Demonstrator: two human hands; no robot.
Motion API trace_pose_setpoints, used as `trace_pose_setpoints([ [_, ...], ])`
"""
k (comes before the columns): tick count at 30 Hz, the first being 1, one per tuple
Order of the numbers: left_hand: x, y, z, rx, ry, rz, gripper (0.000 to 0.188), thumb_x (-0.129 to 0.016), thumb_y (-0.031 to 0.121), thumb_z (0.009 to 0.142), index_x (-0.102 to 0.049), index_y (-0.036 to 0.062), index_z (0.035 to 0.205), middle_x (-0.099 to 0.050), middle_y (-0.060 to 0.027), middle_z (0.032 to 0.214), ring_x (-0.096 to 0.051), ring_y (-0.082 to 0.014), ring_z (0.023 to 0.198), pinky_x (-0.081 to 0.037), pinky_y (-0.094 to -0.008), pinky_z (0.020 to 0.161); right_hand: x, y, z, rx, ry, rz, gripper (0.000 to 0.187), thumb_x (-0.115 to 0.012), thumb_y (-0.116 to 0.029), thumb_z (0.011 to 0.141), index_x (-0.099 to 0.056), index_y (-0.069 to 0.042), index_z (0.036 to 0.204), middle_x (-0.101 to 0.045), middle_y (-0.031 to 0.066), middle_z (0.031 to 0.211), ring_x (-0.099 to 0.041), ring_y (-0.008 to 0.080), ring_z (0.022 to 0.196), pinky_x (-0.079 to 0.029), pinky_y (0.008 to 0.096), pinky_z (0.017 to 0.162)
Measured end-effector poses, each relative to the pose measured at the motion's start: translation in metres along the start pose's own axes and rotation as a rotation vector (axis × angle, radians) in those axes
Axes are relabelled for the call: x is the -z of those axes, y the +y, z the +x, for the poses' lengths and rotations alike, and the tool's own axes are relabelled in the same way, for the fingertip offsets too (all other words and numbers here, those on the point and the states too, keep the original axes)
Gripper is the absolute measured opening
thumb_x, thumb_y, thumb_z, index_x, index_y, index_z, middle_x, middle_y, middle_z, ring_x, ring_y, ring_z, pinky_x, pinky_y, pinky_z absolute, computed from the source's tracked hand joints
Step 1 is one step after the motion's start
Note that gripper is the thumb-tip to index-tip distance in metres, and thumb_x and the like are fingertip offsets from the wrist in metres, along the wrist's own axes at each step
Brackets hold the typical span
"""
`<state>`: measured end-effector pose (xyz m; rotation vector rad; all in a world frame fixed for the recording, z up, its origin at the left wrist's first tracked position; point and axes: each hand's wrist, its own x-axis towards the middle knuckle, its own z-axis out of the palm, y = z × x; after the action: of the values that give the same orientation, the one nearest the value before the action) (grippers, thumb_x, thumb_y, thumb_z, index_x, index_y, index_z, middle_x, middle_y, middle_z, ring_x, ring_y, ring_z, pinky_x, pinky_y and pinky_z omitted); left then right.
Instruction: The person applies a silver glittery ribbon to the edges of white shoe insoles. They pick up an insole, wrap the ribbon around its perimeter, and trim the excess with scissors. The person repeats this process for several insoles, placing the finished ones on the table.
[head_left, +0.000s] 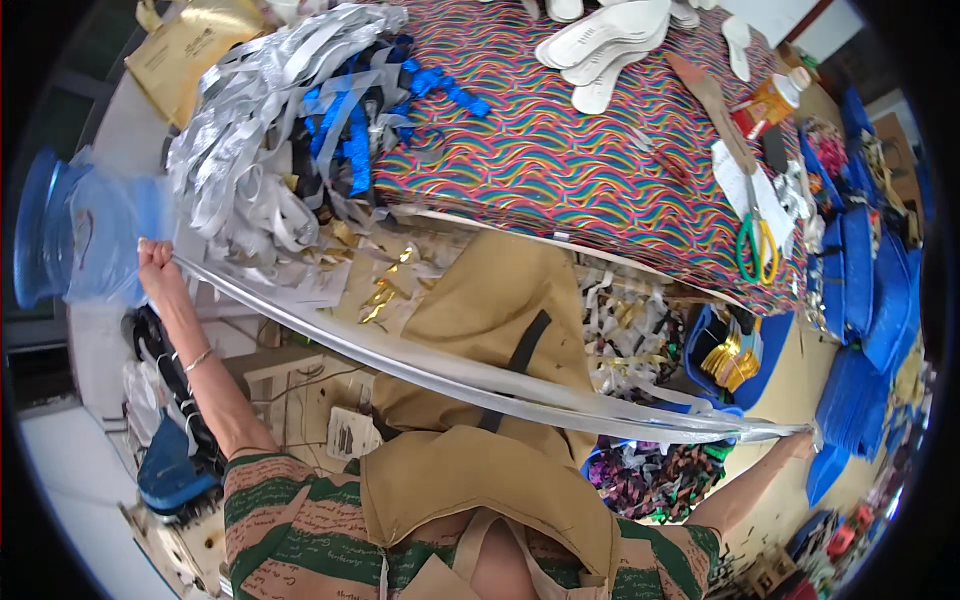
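The left hand (155, 262) and right hand (800, 443) each pinch one end of a bundle of silver strips (470, 378), arms spread wide so the strips hang taut and even above the lap, below the tabletop (560, 150) heaped with ribbons (270, 110).

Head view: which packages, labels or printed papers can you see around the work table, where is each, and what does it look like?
Padded envelope: top left beyond the ribbon pile, flat, golden-tan.
Glue bottle: upper right on the striped cloth, orange with a white cap and a red label.
Paper sheet: under the silver ribbon scraps, white, with faint print.
Small tag: lower left near the left forearm, white rectangle with dark print.
No screens in view.
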<state>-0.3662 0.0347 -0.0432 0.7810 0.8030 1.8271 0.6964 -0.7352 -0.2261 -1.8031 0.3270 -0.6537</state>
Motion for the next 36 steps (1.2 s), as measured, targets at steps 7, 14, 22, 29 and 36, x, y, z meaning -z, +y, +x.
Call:
trace_pose_setpoints([
  [7, -0.018, 0.006, -0.037, 0.084, 0.117, -0.011, 0.01, -0.051, 0.008, 0.097, -0.048, 0.0023, 0.09, -0.041, -0.0013, 0.064, -0.033, -0.0106, 0.052, -0.03, -0.0249, 0.051, -0.047, 0.028, -0.113, 0.617, -1.051, -0.556, 0.022, -0.06, -0.022, 0.09, -0.066, -0.001, 0.086, -0.064, 0.0071, 0.072, -0.059, 0.0203, 0.059, -0.047, 0.0346, 0.05],
  [14, -0.006, 0.006, -0.05, 0.241, -0.044, -0.242, 0.014, -0.047, 0.012, 0.098, -0.05, -0.0012, 0.104, -0.05, -0.0071, 0.079, -0.045, -0.0175, 0.068, -0.041, -0.0305, 0.061, -0.077, -0.245, -0.498, 0.529, -1.676, -0.239, 0.014, -0.067, -0.007, 0.084, -0.067, 0.002, 0.094, -0.067, 0.0156, 0.083, -0.065, 0.0218, 0.079, -0.048, 0.0317, 0.07],
  [22, -0.104, 0.018, -0.121, 0.238, -0.011, -0.393, 0.02, -0.046, 0.007, 0.098, -0.048, -0.0043, 0.114, -0.058, -0.0152, 0.098, -0.058, -0.0244, 0.088, -0.051, -0.0371, 0.079, -0.087, -0.353, -0.761, 0.734, -2.227, 0.722, 0.022, -0.064, -0.011, 0.086, -0.064, -0.003, 0.107, -0.065, 0.0147, 0.097, -0.062, 0.0341, 0.089, -0.05, 0.0405, 0.076],
  [29, -0.121, 0.025, -0.154, 0.288, 0.03, -0.476, 0.023, -0.046, 0.006, 0.099, -0.05, -0.0043, 0.119, -0.06, -0.0134, 0.1, -0.061, -0.0226, 0.092, -0.052, -0.0376, 0.082, -0.066, -0.388, -0.833, 0.714, -2.29, 0.859, 0.025, -0.068, -0.011, 0.084, -0.062, 0.0, 0.106, -0.065, 0.0133, 0.097, -0.063, 0.027, 0.085, -0.049, 0.0354, 0.074],
  [36, -0.143, 0.009, -0.165, 0.214, 0.235, -0.192, 0.026, -0.047, 0.013, 0.099, -0.05, -0.0019, 0.121, -0.064, -0.0145, 0.105, -0.065, -0.0256, 0.09, -0.054, -0.0433, 0.082, -0.07, -0.37, -0.825, 0.089, -2.624, 0.684, 0.015, -0.061, -0.009, 0.088, -0.061, 0.002, 0.1, -0.063, 0.0085, 0.08, -0.061, 0.0168, 0.074, -0.047, 0.0301, 0.068],
])
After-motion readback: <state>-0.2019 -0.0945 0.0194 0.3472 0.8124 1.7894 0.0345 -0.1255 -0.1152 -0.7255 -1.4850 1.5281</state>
